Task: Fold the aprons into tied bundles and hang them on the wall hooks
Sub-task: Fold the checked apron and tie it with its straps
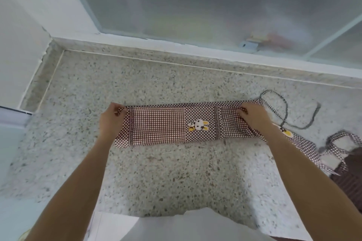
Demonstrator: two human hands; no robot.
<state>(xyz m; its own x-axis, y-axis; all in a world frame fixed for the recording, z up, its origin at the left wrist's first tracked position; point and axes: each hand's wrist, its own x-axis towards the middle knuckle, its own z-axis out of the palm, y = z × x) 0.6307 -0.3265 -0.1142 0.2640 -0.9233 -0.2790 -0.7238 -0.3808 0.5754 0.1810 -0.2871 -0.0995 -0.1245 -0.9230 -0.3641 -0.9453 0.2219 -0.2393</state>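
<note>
Speckled stone counter [176, 172] fills most of the view, frosted window [215, 2] behind it; white wall [23, 35] at the left. On the counter lies the checked apron [160, 125], already folded lengthwise into a long flat strip running left to right, roughly mid-counter; rabbit patch [199, 125] faces up near the strip's middle. A second checked apron [337, 148] sits bunched at the right counter edge, partly out of view, not folded as far as visible. Apron strings [286, 109] trail loose on the counter beyond the strip's right end, untied.

Left hand [111, 121] holds the strip's left end, fingers curled and pinching the far corner of the cloth; right hand [254, 117] rests on the right end, fingertips bunched and pinching a pucker of fabric near the far edge.

Progress judgement: early-to-middle on this apron; lengthwise fold done, still left to roll or fold it short, wrap and tie the strings, then hang it; no hooks in view; second apron looks entirely pending.
</note>
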